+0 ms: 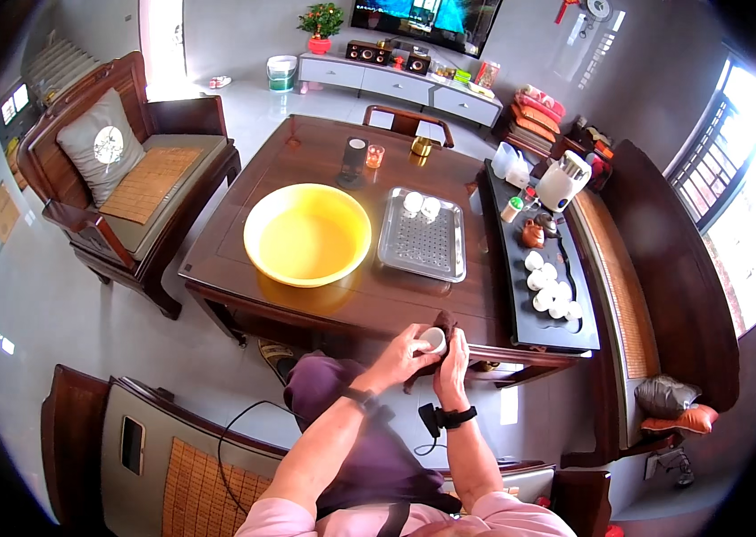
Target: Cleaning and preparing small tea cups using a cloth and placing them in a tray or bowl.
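Note:
My left hand point(397, 362) grips a small white teacup point(433, 340), tilted with its mouth towards me, at the table's front edge. In my right hand point(452, 368) is a dark brown cloth point(445, 321), pressed against the cup's right side and hanging below my hands. Beyond them, a perforated metal tray point(418, 262) lies on the dark wooden table point(378, 305), with white teacups point(430, 208) at its far end. A large yellow plastic basin point(307, 276) stands left of this tray. Whether it holds water is hard to tell.
On the right, a black tea tray point(532, 329) carries several white cups point(542, 278), a reddish clay teapot point(532, 233) and a white electric kettle point(564, 181). A glass candle holder point(374, 156) stands farther back. Behind me, a phone point(132, 446) lies on the bench seat.

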Motion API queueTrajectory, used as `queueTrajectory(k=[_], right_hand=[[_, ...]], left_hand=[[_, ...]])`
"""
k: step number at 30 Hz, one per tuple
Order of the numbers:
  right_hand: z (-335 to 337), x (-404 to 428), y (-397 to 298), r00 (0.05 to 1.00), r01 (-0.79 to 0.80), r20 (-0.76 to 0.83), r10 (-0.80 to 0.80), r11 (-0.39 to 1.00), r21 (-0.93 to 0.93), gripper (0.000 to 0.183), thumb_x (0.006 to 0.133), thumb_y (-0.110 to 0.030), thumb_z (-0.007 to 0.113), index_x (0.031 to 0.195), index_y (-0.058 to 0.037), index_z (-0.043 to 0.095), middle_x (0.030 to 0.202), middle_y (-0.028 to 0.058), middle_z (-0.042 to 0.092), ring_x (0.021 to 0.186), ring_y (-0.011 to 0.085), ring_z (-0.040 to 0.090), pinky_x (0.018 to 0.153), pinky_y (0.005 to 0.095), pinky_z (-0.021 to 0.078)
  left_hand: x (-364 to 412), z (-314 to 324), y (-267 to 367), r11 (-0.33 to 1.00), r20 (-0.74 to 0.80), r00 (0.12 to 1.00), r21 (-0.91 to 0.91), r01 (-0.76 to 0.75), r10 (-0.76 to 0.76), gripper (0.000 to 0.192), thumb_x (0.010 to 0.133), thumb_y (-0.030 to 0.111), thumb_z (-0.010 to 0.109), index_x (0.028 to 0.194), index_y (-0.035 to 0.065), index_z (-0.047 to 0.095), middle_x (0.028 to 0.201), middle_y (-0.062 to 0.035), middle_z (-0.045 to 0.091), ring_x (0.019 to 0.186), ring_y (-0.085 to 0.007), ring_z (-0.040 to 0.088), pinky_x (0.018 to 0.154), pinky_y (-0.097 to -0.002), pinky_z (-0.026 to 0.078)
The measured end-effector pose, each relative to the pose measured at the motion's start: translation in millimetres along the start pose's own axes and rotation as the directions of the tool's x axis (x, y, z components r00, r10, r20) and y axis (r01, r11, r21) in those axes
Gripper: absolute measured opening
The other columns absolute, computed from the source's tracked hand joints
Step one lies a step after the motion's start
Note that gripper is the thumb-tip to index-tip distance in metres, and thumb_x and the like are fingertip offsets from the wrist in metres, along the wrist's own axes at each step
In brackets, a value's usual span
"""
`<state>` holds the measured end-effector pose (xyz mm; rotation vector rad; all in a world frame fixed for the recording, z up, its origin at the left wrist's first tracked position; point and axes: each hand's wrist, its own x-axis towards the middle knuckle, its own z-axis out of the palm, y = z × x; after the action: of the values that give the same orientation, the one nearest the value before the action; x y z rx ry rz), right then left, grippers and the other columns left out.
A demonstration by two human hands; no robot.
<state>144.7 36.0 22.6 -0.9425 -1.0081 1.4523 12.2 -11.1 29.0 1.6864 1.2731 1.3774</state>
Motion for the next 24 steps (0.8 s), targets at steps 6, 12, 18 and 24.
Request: queueTrajectory(k=[6,12,18,24], right_hand=[[19,-17,-6,0.984,-0.055,0.177,0.034,0.991,0.12,0.03,0.101,-0.008,0.049,0.131,-0.0046,0.054,0.117,0.002,0.06,0.105,0.012,0.057,0.093,0.026,0.0455],[9,-13,11,0.966,0.203,0.192,-0.17,0.965,-0.167,0.036,0.094,0.002,0.055,0.129,-0.0022,0.058,0.123,0.0052,0.061,0.115,0.0154,0.055,0.1,0.0292,0.0433],[8,-13,-1,0.856,0.517,0.324,-0.404,0.649,-0.557,0.042,0.086,0.003,0.061,0.128,-0.0014,0.059,0.13,0.0132,0.057,0.12,0.0277,0.056,0.102,0.0356,0.0436],[16,-19,-5,0.794,0.596,0.412,-0.446,0.445,-0.668,0.047,0.081,-0.001,0.066,0.128,-0.0046,0.061,0.134,0.0187,0.054,0.124,0.0375,0.052,0.105,0.0425,0.0421]], left_hand=[[2,-2,-18,0.962,-0.227,0.956,-0.239,0.132,-0.187,0.028,0.092,0.017,0.067,0.115,-0.0003,0.069,0.124,-0.0109,0.064,0.114,-0.0198,0.059,0.096,-0.0302,0.047],[3,-5,-8,0.727,-0.084,0.915,-0.638,0.254,-0.393,0.031,0.096,0.024,0.064,0.11,-0.0033,0.066,0.105,-0.0061,0.068,0.096,-0.0135,0.061,0.085,-0.0287,0.049],[2,-9,11,0.788,0.006,0.925,-0.521,0.328,-0.381,0.028,0.092,0.018,0.068,0.111,-0.0023,0.066,0.102,-0.0044,0.068,0.094,-0.0121,0.06,0.083,-0.029,0.049],[0,-8,-5,0.66,0.098,0.9,-0.647,0.381,-0.425,0.03,0.092,0.02,0.067,0.113,-0.0009,0.065,0.106,-0.0052,0.067,0.097,-0.0137,0.062,0.085,-0.0288,0.049]])
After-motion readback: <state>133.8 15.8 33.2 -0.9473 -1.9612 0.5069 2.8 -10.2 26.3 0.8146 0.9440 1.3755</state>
